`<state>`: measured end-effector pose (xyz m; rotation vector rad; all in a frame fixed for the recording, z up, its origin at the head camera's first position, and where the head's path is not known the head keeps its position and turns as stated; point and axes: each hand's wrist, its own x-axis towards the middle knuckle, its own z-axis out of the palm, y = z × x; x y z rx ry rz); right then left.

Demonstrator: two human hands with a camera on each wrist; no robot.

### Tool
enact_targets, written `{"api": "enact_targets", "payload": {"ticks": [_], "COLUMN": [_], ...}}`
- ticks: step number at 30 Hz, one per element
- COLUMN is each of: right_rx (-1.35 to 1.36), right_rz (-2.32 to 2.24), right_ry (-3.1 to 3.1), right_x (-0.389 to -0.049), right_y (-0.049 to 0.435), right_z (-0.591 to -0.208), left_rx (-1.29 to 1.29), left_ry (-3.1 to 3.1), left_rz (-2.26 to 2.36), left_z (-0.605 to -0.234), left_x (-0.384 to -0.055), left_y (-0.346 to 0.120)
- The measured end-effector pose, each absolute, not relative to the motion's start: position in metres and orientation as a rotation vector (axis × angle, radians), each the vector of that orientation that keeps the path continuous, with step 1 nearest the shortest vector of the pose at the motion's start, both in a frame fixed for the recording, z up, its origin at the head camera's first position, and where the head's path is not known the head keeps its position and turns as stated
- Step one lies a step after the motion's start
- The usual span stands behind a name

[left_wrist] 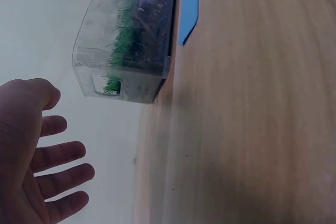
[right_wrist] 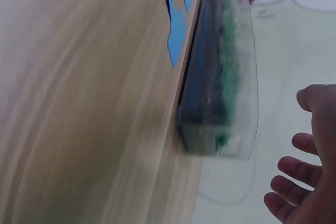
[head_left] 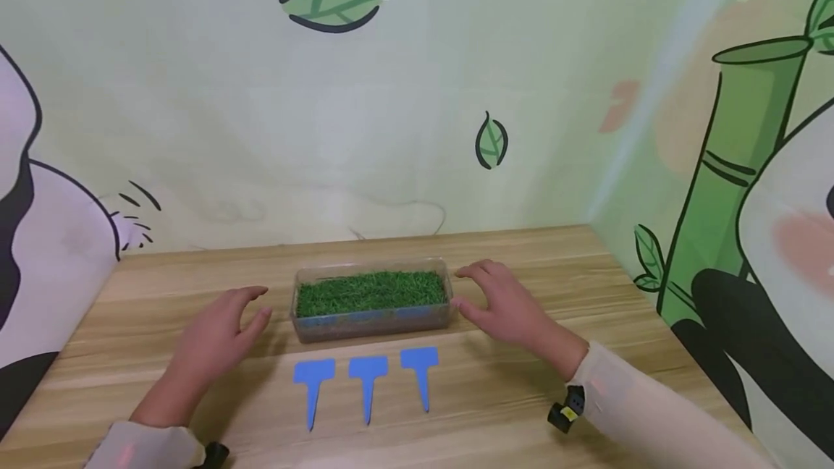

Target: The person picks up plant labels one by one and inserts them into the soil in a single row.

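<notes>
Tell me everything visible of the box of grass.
The box is long, rectangular and apparently open-topped, its walls clear and plastic-looking, with what looks like a handle cut-out in its left end. Inside, green grass lies below the rim, above a darker layer with bluish patches. It stands upright on the table, long side toward the person, beyond three blue tags and between the left hand and right hand; neither appears to touch it.

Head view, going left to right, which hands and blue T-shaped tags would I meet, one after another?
Left hand, left blue tag, middle blue tag, right blue tag, right hand.
</notes>
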<state>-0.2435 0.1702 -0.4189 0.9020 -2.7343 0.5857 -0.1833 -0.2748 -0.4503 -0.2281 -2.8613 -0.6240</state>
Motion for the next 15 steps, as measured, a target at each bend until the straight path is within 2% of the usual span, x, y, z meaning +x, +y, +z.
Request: {"api": "enact_targets", "payload": {"ticks": [15], "right_rx": [1.347], "right_rz": [0.509], "right_ry": [-2.474], "right_x": [-0.213], "right_y": [0.149], "right_z": [-0.427], "left_rx": [-0.260], "left_ry": [-2.860], "left_rz": [-0.607], "left_z": [-0.447], "left_x": [-0.181], "left_y": [-0.267]}}
